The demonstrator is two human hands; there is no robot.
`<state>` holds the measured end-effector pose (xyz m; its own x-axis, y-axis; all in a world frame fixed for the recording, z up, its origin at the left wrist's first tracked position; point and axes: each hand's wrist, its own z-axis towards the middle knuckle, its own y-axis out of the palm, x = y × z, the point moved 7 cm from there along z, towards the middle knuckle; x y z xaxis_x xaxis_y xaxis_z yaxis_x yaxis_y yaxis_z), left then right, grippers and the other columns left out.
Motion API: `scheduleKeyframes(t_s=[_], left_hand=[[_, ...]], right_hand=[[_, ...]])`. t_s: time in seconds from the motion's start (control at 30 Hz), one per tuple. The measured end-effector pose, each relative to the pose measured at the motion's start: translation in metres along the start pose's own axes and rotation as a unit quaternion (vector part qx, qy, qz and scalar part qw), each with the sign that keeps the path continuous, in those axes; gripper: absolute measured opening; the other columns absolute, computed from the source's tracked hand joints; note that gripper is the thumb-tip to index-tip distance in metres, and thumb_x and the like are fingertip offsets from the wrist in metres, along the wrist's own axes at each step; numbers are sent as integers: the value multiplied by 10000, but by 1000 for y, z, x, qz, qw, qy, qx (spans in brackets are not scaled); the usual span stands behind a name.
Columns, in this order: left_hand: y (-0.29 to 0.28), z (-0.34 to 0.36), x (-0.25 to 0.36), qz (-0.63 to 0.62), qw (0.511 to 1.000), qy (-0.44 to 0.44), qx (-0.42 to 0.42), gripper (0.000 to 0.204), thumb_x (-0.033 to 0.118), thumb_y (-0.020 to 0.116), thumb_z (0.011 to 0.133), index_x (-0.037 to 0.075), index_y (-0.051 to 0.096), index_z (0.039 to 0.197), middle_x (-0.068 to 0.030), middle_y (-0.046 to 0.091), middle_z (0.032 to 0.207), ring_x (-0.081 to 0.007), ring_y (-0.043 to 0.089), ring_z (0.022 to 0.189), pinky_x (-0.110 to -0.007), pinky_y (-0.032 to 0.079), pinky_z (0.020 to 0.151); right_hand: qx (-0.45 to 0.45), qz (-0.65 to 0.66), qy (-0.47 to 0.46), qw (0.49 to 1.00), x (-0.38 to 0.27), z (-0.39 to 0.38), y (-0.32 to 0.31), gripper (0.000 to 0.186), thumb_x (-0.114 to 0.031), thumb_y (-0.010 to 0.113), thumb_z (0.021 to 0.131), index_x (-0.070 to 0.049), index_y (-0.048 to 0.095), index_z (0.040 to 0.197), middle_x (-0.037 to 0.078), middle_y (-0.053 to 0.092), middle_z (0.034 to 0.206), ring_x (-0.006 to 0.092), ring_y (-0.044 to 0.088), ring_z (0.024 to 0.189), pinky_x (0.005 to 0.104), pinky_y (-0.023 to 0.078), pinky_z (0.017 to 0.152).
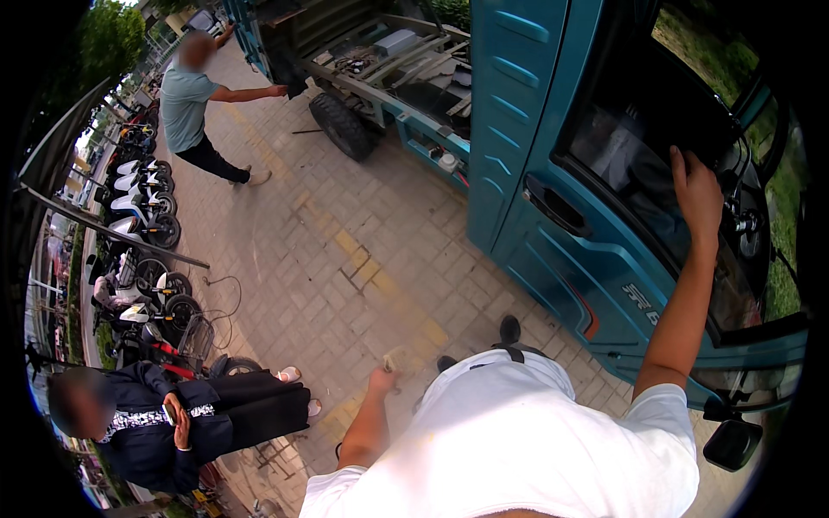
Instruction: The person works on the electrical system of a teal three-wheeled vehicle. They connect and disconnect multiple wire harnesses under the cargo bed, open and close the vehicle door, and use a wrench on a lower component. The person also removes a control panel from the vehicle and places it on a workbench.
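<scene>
My right arm is raised to the side window of a teal cargo vehicle's cab. My right hand lies over the dark window, its visible fingers stretched out and holding nothing I can see. Below that window is the cab door, closed, with a black door handle. Low on my left, apart from the vehicle, my left hand is closed. A small pale, blurred thing shows at its fingers; its kind cannot be made out.
Behind the cab the vehicle's frame lies exposed above a rear wheel. A person reaches to the teal cargo box. Another person stands at left, near parked scooters. A side mirror juts out at right.
</scene>
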<state>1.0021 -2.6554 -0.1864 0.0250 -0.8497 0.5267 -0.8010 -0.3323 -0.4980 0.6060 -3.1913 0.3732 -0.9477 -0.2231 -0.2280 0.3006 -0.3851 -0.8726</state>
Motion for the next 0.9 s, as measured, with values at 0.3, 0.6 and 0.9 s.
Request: scheduleKeyframes(t_s=[0.3, 0.6, 0.9], left_hand=[[4, 14, -13, 17, 1000, 4, 6, 418, 328, 770, 681, 6, 686, 934, -128, 687, 797, -220, 663, 702, -348, 511, 650], [0, 3, -3, 11, 1000, -13, 4, 421, 319, 765, 692, -4, 680, 948, -130, 691, 819, -215, 668, 718, -343, 519, 661], [0, -2, 1, 3, 1000, -20, 3, 419, 297, 775, 698, -26, 666, 944, -128, 680, 795, -211, 665, 692, -348, 525, 626]], right_hand=[[3, -6, 0, 1000, 4, 1, 2, 457, -483, 427, 924, -74, 622, 871, 152, 634, 781, 370, 607, 788, 429, 463, 645], [20, -7, -5, 1000, 2, -1, -1, 452, -482, 431, 925, -75, 616, 851, 144, 630, 757, 364, 610, 774, 424, 465, 636], [21, -10, -3, 1000, 4, 0, 1, 450, -484, 429, 922, -79, 618, 868, 150, 637, 785, 369, 610, 799, 436, 466, 654]])
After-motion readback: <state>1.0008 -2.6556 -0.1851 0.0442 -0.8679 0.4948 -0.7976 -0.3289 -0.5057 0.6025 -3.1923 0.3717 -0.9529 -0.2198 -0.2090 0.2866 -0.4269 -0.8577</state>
